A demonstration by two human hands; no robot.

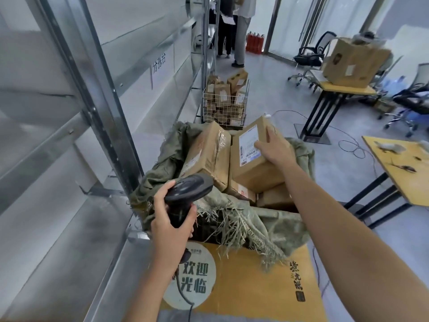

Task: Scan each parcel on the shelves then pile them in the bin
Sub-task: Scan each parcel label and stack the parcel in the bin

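The labelled parcel (253,156) sits tilted atop other boxes in the sack-lined bin (234,219), the right hand (272,147) gripping its top edge, thumb on the white label. Judged best: lower it flat beside the taped parcel (206,154), then let go once it rests steady. Nearer than the bin, the left hand (171,219) has its grip wrapped round the scanner (185,194).
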